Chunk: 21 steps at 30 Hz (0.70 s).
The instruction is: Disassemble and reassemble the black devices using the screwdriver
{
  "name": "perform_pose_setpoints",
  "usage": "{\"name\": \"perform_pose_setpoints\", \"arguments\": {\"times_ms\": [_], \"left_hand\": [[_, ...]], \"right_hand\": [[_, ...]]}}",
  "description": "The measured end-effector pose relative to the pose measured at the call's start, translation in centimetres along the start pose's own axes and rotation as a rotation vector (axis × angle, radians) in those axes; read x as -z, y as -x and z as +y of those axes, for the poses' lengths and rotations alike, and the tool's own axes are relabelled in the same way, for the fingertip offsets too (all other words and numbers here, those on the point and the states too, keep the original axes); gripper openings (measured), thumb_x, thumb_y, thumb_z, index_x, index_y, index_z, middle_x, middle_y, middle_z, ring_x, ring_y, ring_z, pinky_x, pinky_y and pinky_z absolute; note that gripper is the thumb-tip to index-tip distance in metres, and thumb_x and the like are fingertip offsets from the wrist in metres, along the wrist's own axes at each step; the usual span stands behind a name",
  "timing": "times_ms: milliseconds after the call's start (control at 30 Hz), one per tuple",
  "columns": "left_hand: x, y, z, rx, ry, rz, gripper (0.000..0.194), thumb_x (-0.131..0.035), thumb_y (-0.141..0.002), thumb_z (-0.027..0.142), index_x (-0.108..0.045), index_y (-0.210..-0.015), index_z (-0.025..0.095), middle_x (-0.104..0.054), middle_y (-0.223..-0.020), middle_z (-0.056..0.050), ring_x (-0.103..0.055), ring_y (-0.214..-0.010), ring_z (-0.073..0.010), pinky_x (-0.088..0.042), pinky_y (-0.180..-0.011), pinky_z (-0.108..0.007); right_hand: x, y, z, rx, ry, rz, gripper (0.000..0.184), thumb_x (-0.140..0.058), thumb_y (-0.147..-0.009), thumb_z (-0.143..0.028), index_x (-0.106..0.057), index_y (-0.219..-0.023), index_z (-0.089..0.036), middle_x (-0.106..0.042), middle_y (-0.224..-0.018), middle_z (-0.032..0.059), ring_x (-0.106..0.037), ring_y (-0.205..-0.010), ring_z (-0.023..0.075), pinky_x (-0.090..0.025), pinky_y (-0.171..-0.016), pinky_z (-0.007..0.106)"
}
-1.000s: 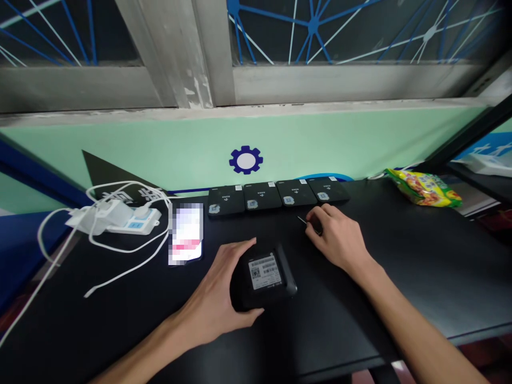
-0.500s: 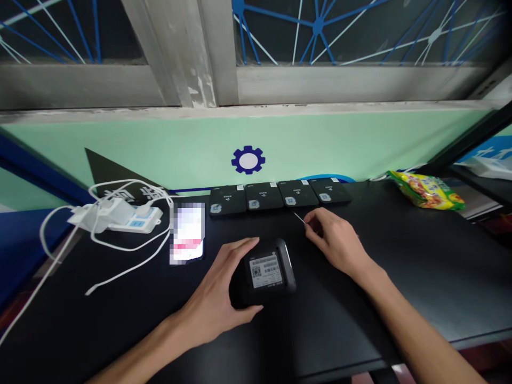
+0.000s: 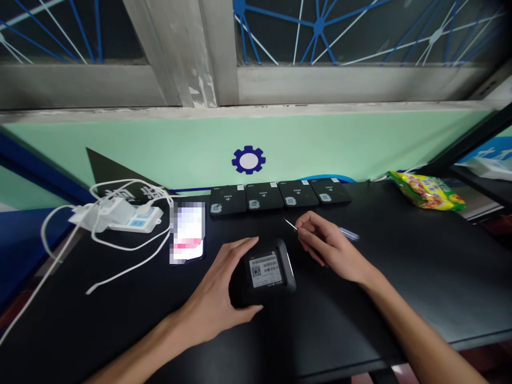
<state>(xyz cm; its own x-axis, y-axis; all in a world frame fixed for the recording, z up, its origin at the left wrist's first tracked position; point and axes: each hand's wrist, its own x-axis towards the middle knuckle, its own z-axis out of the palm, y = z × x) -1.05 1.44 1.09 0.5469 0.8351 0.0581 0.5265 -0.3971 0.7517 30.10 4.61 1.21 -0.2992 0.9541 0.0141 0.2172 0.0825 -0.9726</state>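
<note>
My left hand point(image 3: 218, 293) is wrapped round the left side of a black square electronic device point(image 3: 288, 274), fingers at its far edge and thumb at its near edge. The device lies on the desk with a white printed label and QR code facing up. To its upper right, my right hand point(image 3: 326, 245) is closed on a slim screwdriver point(image 3: 349, 233). Its thin metal shaft sticks out to the left past my fingertips, apart from the device, and a clear bluish handle shows behind the hand.
Several flat black boxes point(image 3: 263, 196) stand in a row along the wall. Left of the device lies a phone point(image 3: 188, 232) with a lit, blurred screen. White cables tangle round a power strip point(image 3: 138, 220). A yellow-green snack bag point(image 3: 430, 192) rests at the back right of the black desk point(image 3: 432, 282).
My right hand has shifted slightly left and towards me with the screwdriver, whose handle has come into view. My left hand and the device have stayed in place.
</note>
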Motion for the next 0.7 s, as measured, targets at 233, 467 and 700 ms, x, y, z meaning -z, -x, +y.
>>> {"name": "perform_pose_setpoints", "arguments": {"times_ms": [233,467,700], "left_hand": [[-0.02,-0.04,-0.07,-0.002,0.004,0.005,0.115,-0.091,-0.080,0.018,-0.028,-0.173,0.048,-0.042,-0.172,-0.009,-0.046,-0.157,-0.0406,-0.041,-0.129,-0.070],[0.05,0.10,0.05,0.005,0.001,0.000,0.117,-0.092,-0.082,0.020,-0.026,-0.173,0.050,-0.041,-0.173,-0.008,-0.046,-0.158,-0.0411,-0.041,-0.129,-0.070],[-0.05,0.01,-0.07,-0.010,0.003,0.018,0.115,-0.091,-0.081,0.020,-0.027,-0.172,0.049,-0.041,-0.174,-0.007,-0.047,-0.158,-0.0404,-0.041,-0.130,-0.069]], "right_hand": [[0.48,-0.33,-0.09,-0.004,-0.164,-0.055,0.028,-0.066,-0.110,-0.039,-0.077,-0.129,-0.023,-0.070,-0.095,0.0033,-0.062,-0.065,0.0139,-0.055,-0.061,0.029],[0.46,-0.30,-0.25,-0.228,-0.428,0.066,0.033,-0.078,-0.098,-0.039,-0.081,-0.126,-0.022,-0.068,-0.090,0.0023,-0.047,-0.045,0.0059,-0.028,-0.033,0.018],[0.37,-0.55,-0.30,-0.252,-0.534,0.010,0.016,-0.058,-0.088,-0.027,-0.071,-0.088,-0.017,-0.071,-0.073,0.0050,-0.049,-0.037,0.0113,-0.025,-0.034,0.021]]}}
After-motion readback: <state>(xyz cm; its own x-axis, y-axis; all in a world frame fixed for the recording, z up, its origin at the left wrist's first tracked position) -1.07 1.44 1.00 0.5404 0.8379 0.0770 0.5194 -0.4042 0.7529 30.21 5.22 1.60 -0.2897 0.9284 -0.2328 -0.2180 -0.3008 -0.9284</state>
